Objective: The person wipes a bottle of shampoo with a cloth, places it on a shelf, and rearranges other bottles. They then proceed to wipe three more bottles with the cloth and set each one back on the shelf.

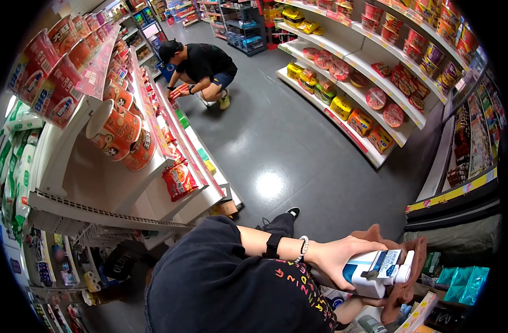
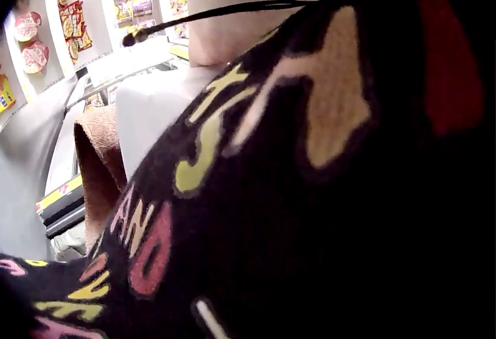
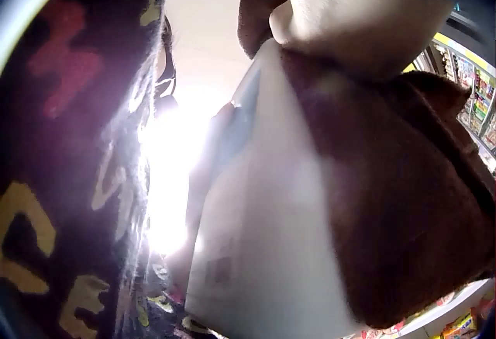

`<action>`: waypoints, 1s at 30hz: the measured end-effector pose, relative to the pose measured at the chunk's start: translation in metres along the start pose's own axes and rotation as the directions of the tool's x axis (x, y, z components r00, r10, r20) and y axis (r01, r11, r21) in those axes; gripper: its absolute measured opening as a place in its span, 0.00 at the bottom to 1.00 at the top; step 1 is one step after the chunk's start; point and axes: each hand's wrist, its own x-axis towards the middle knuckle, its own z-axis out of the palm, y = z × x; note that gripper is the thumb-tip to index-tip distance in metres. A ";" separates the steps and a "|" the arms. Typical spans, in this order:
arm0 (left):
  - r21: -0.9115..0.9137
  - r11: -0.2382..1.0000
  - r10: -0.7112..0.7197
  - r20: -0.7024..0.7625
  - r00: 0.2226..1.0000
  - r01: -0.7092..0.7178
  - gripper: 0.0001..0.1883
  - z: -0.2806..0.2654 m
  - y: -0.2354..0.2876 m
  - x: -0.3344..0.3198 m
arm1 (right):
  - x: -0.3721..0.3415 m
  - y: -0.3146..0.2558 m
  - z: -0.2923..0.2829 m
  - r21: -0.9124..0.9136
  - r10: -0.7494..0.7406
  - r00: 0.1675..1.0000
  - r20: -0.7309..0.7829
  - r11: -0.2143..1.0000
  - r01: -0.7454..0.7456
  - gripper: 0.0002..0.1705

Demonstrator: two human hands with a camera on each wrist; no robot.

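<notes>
In the head view my left hand [image 1: 340, 256] grips a white bottle [image 1: 370, 287] with a blue label from above, fingers curled over its side. Two white caps sit side by side at its right end; whether a second bottle is there I cannot tell. A brown cloth [image 1: 412, 272] wraps around the far side and the cap end. My right hand [image 3: 364, 17] holds the cloth [image 3: 403, 191] against the white bottle [image 3: 271, 223] in the right wrist view; the bottle hides it in the head view. Black clothing covers much of the left wrist view, beside the bottle [image 2: 147, 110].
Shelves of cup noodles [image 1: 118, 125] stand at left, and more noodle shelves [image 1: 342, 105] at upper right. A person in black [image 1: 206, 66] crouches in the aisle [image 1: 265, 144]. Teal packets [image 1: 462, 283] and a shelf edge [image 1: 420, 313] lie close at lower right.
</notes>
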 end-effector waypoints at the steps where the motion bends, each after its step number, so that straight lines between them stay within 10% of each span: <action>1: -0.002 1.000 -0.014 0.018 1.000 0.014 0.51 0.001 -0.005 -0.003 | 0.000 -0.001 0.000 0.002 -0.002 1.000 0.001 1.000 0.002 0.37; 15: -0.119 0.983 -0.122 0.138 0.983 0.139 0.55 -0.010 -0.010 -0.008 | 0.012 -0.003 0.009 0.033 0.004 0.999 0.033 0.999 -0.005 0.39; 30: -0.005 0.982 -0.186 -0.147 0.972 0.187 0.52 -0.011 0.001 -0.010 | 0.056 -0.007 0.032 0.233 0.116 0.990 0.080 0.964 -0.132 0.41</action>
